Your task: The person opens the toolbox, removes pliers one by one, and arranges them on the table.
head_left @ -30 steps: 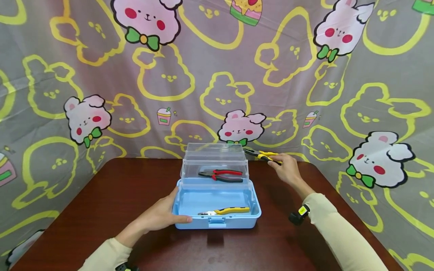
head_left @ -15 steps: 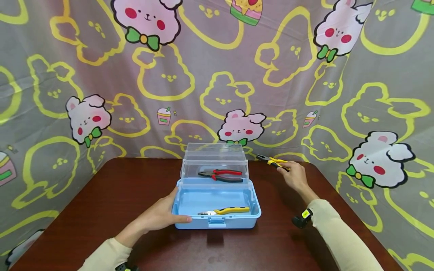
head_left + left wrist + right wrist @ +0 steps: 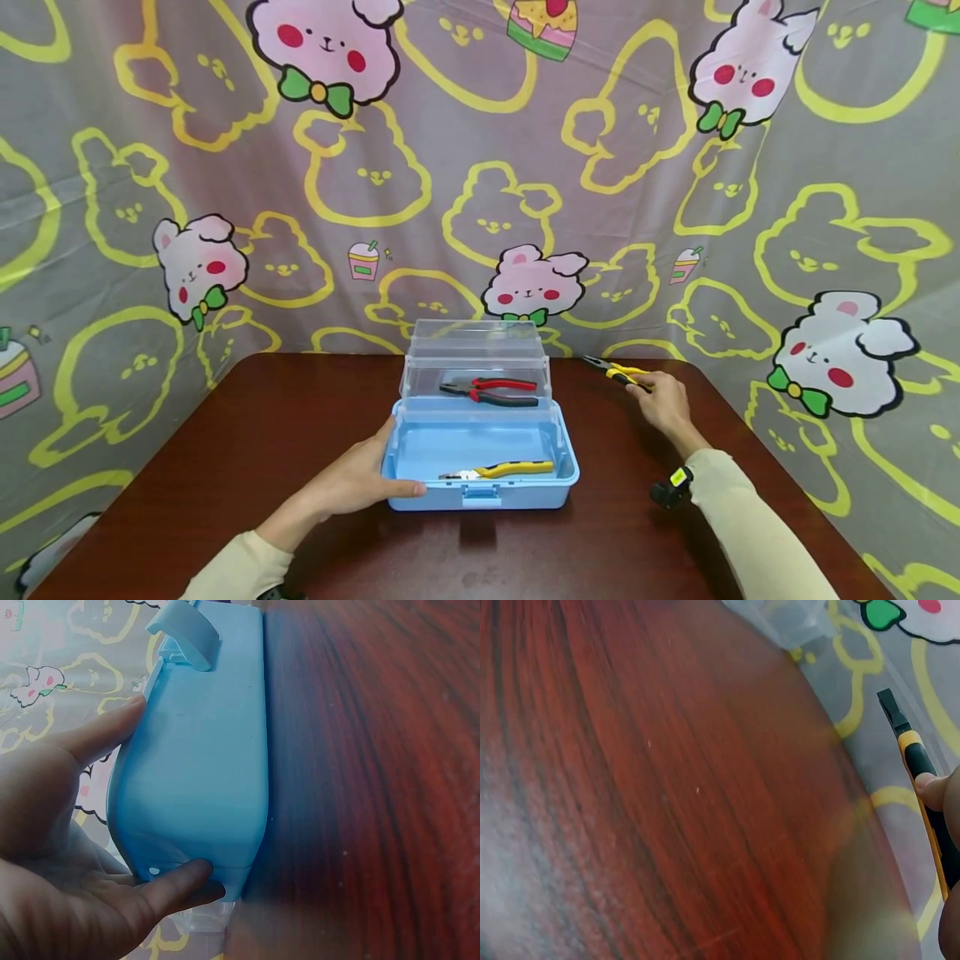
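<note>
A light blue toolbox point(image 3: 480, 498) stands on the table with its clear lid raised. My left hand point(image 3: 360, 473) holds its front left corner, thumb on the front rim and fingers along the side wall point(image 3: 195, 772). To the right of the toolbox, my right hand point(image 3: 666, 407) grips yellow-and-black pliers point(image 3: 621, 373) by the handles, their dark jaws pointing to the far left. In the right wrist view the thumb presses on the pliers point(image 3: 919, 757). Red-and-black pliers point(image 3: 498, 384) lie in the clear upper tray. Another pair of yellow-handled pliers point(image 3: 517, 468) lies in the box, along the front wall.
The dark reddish-brown table point(image 3: 247, 450) runs back to a grey curtain point(image 3: 465, 108) with cartoon rabbits. The raised clear lid point(image 3: 476, 337) stands up behind the box. A blue latch point(image 3: 481, 497) sits on the box front.
My right hand has drawn the yellow-and-black pliers to the right and lower, away from the raised lid. The left hand and toolbox stay in place.
</note>
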A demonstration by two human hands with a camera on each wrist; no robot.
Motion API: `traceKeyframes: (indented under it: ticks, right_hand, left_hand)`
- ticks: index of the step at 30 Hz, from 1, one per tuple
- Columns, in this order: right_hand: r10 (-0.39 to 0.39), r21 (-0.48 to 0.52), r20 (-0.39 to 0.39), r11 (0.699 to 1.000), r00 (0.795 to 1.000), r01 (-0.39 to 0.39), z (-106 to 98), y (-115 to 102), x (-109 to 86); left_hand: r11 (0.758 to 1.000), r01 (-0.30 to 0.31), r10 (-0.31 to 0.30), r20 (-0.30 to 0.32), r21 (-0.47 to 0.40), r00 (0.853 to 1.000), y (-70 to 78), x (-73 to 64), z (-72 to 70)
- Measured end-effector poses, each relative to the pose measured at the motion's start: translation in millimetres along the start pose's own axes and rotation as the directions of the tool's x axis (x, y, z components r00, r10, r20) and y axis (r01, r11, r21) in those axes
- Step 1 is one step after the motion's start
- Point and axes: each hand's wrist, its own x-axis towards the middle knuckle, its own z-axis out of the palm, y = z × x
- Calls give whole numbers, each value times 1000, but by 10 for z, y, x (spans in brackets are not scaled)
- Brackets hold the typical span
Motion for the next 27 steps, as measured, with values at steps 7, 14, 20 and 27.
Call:
traceKeyframes:
  ticks: [7,14,20,27]
  right_hand:
    - [4,-6,38,1000,999,-4,26,82,-14]
    - [66,-20,98,998,993,-65,52,155,-20]
    - [99,-46,130,995,987,-94,46,221,-6]
    - [161,-77,152,986,975,-151,40,263,-29]
  left_hand:
    - [1000,9,-8,-3,16,1000,-4,2,-3]
    - [1000,-12,12,1,4,1000,-6,8,0]
    - [999,29,-29,1,29,1000,-8,2,0]
    - [999,18,-18,2,27,1000,-9,-6,-3]
